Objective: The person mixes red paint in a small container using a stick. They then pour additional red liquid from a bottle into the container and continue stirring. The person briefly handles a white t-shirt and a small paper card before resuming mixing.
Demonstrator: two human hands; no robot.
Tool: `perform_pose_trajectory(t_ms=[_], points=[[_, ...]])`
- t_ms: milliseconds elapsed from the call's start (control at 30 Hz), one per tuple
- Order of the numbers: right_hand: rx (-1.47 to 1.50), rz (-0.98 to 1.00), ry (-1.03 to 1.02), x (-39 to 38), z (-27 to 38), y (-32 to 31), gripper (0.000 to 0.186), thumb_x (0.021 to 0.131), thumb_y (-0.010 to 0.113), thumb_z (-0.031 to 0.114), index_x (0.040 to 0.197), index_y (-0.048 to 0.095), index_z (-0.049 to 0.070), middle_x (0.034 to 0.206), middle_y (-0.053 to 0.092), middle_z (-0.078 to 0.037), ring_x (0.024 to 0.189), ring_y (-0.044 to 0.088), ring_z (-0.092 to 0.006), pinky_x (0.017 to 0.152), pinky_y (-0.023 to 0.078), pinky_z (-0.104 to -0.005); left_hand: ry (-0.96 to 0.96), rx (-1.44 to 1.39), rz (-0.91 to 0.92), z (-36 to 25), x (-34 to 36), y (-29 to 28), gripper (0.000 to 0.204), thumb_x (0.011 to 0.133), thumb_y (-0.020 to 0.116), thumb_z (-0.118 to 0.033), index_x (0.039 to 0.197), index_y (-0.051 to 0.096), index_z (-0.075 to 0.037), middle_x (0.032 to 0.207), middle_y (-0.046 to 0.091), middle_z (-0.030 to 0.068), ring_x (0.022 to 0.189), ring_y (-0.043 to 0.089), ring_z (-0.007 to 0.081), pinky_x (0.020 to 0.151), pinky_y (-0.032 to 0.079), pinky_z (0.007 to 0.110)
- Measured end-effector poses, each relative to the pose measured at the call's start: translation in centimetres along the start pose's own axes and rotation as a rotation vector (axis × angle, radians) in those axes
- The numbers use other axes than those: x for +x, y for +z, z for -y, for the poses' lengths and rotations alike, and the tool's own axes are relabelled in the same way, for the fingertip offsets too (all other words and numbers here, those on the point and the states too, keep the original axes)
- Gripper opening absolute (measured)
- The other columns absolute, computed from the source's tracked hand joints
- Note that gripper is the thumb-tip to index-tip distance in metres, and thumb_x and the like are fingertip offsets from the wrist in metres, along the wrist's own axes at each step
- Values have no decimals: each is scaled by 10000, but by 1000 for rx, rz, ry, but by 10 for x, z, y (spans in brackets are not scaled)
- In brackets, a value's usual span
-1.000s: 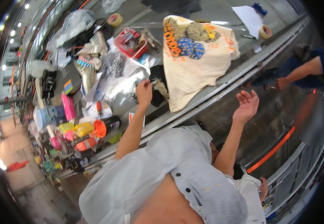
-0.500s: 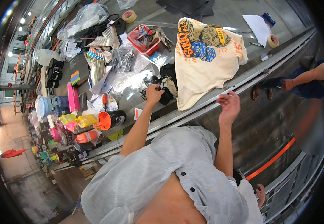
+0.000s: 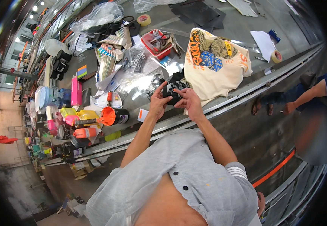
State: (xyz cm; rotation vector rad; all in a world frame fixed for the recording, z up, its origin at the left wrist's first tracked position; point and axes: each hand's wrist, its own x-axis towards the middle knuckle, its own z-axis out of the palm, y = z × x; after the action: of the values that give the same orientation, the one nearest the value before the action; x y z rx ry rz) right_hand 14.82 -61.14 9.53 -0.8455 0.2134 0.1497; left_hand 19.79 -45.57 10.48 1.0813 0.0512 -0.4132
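A crumpled black bundle with white print (image 3: 177, 83), which looks like cloth, lies at the table's near side. My left hand (image 3: 158, 102) pinches its left edge between thumb and fingers. From the other side my right hand (image 3: 192, 102) has its fingertips closed on the same bundle; exactly what they pinch is partly hidden. Just right of it a cream printed cloth (image 3: 214, 81) with blue dice, an animal figure and orange lettering is spread on the table, partly behind my right hand.
Left of my hands stand an orange funnel (image 3: 109, 116), a dark jar (image 3: 122, 116) and several colourful bottles. Beyond are a red tray of tools (image 3: 156, 44), tape rolls (image 3: 144, 20) and clear plastic (image 3: 133, 81). A metal rail (image 3: 223, 103) edges the table. Another person's hand (image 3: 289, 107) is at right.
My right hand has come in from the right, where it hung free, to the black bundle. My left hand now holds it with the palm turned more upward. The view has shifted slightly.
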Motion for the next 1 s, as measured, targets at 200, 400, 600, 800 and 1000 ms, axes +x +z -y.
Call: perform_pose_trajectory(t_ms=[200,400,600,800,1000], points=[[-49,-96,-34,10,-34,11,448,899,619,342,1224,457,80,1004,547,-75,574,620,-180,437,503,-278,-11,134,-251,23,13,0,192,850,597,-28,1031,603,35,941,657,128,785,661,221,709,557,321],[-96,-2,-82,16,-24,12,621,935,581,260,1456,284,100,1146,606,-86,575,567,-78,506,472,-232,-189,-103,-237,43,59,-26,189,937,551,-103,1059,603,31,940,649,141,786,663,258,666,567,346],[-181,12,-208,17,-31,15,655,931,583,203,1493,256,130,1282,566,-73,871,541,-60,641,465,-203,-442,-246,-145,43,81,-42,302,998,442,-274,1075,582,-18,988,634,133,892,637,288,776,553,402],[-100,94,-213,9,-25,20,673,935,569,206,1511,226,147,1286,562,-59,701,525,-35,568,445,-184,-528,-305,-155,51,93,-67,305,995,451,-306,1076,588,-46,1032,621,137,960,617,315,825,537,463],[-142,106,-206,9,-26,18,690,935,564,217,1519,201,152,1309,553,-66,684,537,-45,547,470,-190,-552,-303,-219,51,94,-69,301,1001,419,-281,1097,591,-53,1051,619,142,959,621,312,821,539,469]])
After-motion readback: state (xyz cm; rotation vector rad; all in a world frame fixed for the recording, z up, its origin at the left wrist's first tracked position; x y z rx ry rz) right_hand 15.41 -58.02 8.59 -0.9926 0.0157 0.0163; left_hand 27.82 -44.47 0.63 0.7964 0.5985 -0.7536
